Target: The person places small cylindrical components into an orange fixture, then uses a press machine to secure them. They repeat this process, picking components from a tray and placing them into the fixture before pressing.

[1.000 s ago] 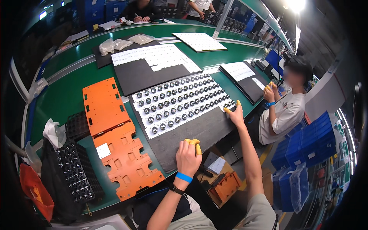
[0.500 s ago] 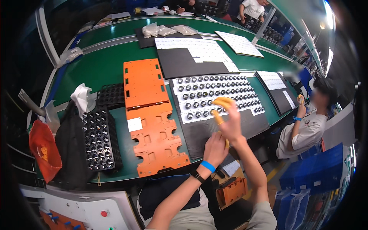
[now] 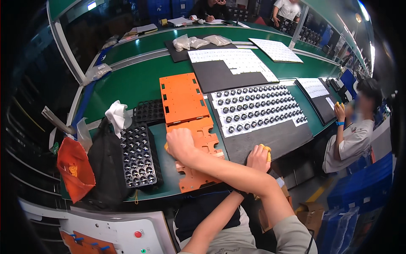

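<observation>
My right hand (image 3: 180,142) is closed over the left side of the lower orange fixture plate (image 3: 196,178), its arm crossing above my left arm. The hand hides its own fingertips and anything in them. My left hand (image 3: 259,159), with yellow finger covers, is curled at the front edge of the dark foam board (image 3: 241,149); what it holds, if anything, is hidden. Rows of round black parts with shiny tops (image 3: 256,112) stand on white sheets on that board. Left of the fixture, a black tray (image 3: 138,157) holds similar round parts.
A hinged orange panel (image 3: 179,95) lies behind the lower plate. Beyond are a board with white sheets (image 3: 237,57) and plastic bags (image 3: 198,42). An orange pouch (image 3: 76,169) and crumpled white wrap (image 3: 118,115) sit left. A co-worker (image 3: 351,137) works at right.
My right hand has moved left from above the rows of black parts to the orange fixture. My left hand stays by the board's front edge. The view has shifted slightly.
</observation>
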Tool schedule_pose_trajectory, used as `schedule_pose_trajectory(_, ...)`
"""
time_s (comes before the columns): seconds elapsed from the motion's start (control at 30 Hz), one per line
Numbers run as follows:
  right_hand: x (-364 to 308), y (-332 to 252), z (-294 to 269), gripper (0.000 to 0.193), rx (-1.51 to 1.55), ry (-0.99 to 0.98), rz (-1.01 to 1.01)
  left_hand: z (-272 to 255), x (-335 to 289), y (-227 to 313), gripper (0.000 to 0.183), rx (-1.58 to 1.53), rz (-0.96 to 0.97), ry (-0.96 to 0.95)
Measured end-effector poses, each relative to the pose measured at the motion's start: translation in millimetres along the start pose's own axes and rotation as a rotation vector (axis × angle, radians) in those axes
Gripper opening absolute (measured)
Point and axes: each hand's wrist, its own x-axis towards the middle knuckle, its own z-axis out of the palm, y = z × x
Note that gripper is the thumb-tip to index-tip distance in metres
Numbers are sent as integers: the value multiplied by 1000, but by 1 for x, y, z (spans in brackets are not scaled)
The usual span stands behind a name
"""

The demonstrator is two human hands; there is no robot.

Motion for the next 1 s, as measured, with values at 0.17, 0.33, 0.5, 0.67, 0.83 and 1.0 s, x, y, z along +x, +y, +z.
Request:
schedule_pose_trajectory(0.17,-24,54,-36,24,371,147,-10,-4,0,7,14,-26,4,-46)
schedule_pose_trajectory(0.33,-91,135,-42,29,956,193,176,4,-10,-8,13,-74,-19,3)
schedule_pose_trajectory(0.5,-190,313,-18,32,1159,758,505,-17,2,1,11,-168,-73,-38)
schedule_pose_trajectory(0.67,-248,402,35,37,536,514,888,-10,-1,5,8,-95,-49,-63)
schedule_pose_trajectory(0.83,-264,401,40,37,-22,595,994,-12,1,7,8,-80,-28,-43)
schedule_pose_trajectory(1.0,-250,374,29,33,240,761,849,-13,0,6,10,-80,-32,-66)
